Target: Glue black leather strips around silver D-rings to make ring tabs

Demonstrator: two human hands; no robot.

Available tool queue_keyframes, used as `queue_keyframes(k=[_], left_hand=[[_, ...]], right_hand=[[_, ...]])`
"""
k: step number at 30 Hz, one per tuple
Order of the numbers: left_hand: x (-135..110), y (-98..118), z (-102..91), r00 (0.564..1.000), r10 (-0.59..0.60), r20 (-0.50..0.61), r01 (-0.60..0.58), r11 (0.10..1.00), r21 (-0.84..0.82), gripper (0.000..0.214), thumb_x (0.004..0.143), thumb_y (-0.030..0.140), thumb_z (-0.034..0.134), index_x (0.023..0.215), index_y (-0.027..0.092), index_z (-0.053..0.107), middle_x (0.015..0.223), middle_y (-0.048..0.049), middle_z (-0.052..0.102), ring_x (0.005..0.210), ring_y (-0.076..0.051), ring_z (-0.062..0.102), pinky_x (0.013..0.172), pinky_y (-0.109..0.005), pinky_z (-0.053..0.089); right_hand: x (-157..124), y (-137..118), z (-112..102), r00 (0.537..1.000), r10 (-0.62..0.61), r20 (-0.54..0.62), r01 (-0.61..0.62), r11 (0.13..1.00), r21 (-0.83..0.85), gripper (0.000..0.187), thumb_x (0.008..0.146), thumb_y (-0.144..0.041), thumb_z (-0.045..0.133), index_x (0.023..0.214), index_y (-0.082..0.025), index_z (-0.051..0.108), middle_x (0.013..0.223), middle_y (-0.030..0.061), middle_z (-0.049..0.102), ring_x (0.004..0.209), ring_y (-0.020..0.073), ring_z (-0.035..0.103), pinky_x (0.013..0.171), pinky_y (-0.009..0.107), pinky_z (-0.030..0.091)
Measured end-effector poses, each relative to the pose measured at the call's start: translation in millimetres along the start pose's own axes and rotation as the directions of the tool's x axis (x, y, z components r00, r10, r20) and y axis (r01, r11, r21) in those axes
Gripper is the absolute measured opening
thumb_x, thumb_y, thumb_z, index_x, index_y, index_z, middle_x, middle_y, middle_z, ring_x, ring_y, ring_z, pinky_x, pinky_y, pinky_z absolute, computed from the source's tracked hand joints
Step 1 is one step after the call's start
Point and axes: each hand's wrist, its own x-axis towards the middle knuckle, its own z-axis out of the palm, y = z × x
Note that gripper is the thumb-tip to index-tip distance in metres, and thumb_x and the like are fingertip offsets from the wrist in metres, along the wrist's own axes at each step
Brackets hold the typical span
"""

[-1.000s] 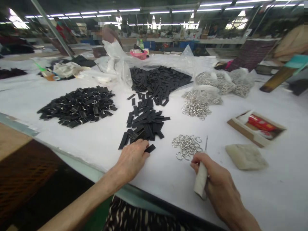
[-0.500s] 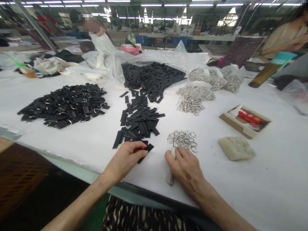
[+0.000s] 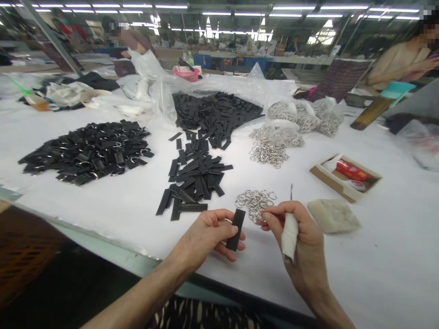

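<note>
Pinching one black strip [image 3: 236,229] upright just above the surface [image 3: 377,256], the left hand [image 3: 209,230] should, I judge, hold its end steady and free while the right hand [image 3: 298,237], closed round one white-wrapped pick [image 3: 290,235], fingers a single ring from the near ring cluster [image 3: 255,201] (they tangle). Beyond lie three black heaps [image 3: 195,176], one farther ring pile [image 3: 269,153], one pale block [image 3: 333,215] and one box [image 3: 345,178].
</note>
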Motion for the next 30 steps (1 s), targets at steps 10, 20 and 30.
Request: queue_keyframes(k=[10, 20, 30], left_hand=[[2, -14, 29.0, 0.99, 0.127, -0.062, -0.112, 0.974, 0.199, 0.019, 0.079, 0.021, 0.05, 0.087, 0.015, 0.067, 0.068, -0.0028, 0.063, 0.066, -0.016, 0.059, 0.052, -0.023, 0.048], [-2, -17, 29.6, 0.902, 0.427, -0.067, -0.311, 0.749, 0.585, 0.024, 0.086, 0.017, 0.044, 0.085, 0.02, 0.068, 0.07, 0.0008, 0.066, 0.058, -0.012, 0.056, 0.058, -0.021, 0.045], [0, -16, 27.8, 0.958, 0.281, -0.065, -0.273, 0.956, 0.106, 0.022, 0.084, 0.019, 0.05, 0.105, 0.021, 0.058, 0.077, -0.0018, 0.066, 0.08, -0.019, 0.063, 0.06, -0.026, 0.052]], right_hand=[[-1, 2, 3, 0.997, 0.045, -0.061, -0.048, 0.998, -0.042, 0.011, 0.08, -0.022, 0.061, 0.084, -0.023, 0.051, 0.078, -0.0023, 0.066, 0.07, 0.0132, 0.062, 0.064, 0.026, 0.048], [-2, -6, -1, 0.995, 0.097, 0.031, -0.091, 0.984, -0.152, 0.01, 0.082, -0.022, 0.059, 0.08, -0.023, 0.049, 0.072, -0.0033, 0.062, 0.067, 0.0121, 0.057, 0.056, 0.021, 0.044], [5, -13, -7, 0.987, 0.094, 0.129, -0.071, 0.982, -0.174, 0.008, 0.085, -0.022, 0.055, 0.078, -0.023, 0.052, 0.068, -0.0038, 0.061, 0.065, 0.0117, 0.057, 0.056, 0.02, 0.044]])
